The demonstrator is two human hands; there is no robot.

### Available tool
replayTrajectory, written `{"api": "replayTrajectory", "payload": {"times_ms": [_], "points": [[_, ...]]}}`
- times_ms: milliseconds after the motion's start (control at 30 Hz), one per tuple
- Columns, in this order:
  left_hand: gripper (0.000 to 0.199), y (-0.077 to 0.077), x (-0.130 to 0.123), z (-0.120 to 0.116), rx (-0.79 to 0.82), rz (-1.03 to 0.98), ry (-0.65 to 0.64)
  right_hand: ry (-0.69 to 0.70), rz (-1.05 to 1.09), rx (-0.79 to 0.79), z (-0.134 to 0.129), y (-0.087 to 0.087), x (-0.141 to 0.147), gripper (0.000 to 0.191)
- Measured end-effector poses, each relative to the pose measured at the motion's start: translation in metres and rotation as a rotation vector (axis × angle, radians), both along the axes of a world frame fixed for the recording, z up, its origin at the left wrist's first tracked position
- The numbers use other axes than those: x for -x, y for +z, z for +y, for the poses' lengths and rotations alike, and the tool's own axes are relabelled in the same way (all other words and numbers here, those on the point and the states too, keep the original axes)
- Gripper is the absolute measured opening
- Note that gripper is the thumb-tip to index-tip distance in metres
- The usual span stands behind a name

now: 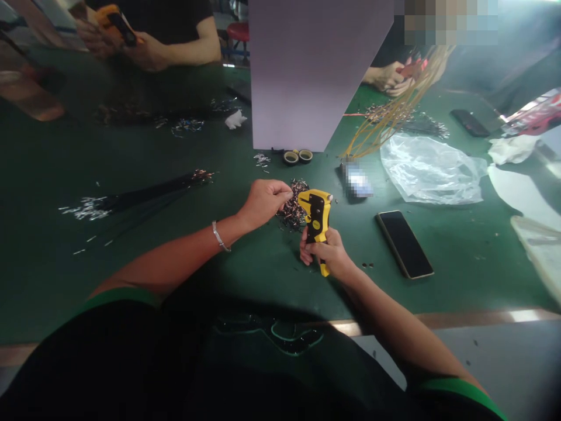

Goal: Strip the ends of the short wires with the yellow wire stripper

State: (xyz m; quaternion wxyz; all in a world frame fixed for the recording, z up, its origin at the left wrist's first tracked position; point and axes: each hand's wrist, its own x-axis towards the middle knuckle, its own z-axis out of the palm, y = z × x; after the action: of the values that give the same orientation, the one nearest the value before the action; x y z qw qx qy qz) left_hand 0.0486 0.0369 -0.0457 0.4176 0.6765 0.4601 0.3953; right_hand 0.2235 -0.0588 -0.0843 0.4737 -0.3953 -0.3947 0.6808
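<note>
Fingers [318, 248] around one yellow wire stripper [316, 213] (right hand [332, 252]), left hand [264, 202] beside

No legible lettering is showing anywhere as the yellow wire stripper [316, 215] is bearing no readable label, the phone [404, 244] beside it is staying dark, and the packet [356, 180] beyond it is appearing blurred.

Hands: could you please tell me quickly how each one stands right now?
Left hand: pinched shut, anything held too small to tell.
Right hand: closed, holding a yellow wire stripper.
</note>
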Motion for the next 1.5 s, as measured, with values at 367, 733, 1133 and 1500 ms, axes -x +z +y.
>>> {"api": "replayTrajectory", "payload": {"times_ms": [367,733,1133,1500], "points": [[0.014,-0.008,-0.001,0.008,0.034,-0.036,-0.002,-0.02,0.023,0.033,0.003,-0.003,0.002,0.021],[0.014,-0.02,-0.001,0.017,0.01,-0.058,0.029,0.019,0.038,0.026,0.008,-0.003,0.005,0.021],[0.013,-0.008,0.005,0.014,0.016,-0.126,-0.012,0.064,0.089,-0.057,0.014,-0.002,-0.01,0.024],[0.012,0.011,0.005,0.0,-0.187,-0.111,0.151,0.226,0.244,-0.094,0.007,0.012,-0.01,0.029]]}}
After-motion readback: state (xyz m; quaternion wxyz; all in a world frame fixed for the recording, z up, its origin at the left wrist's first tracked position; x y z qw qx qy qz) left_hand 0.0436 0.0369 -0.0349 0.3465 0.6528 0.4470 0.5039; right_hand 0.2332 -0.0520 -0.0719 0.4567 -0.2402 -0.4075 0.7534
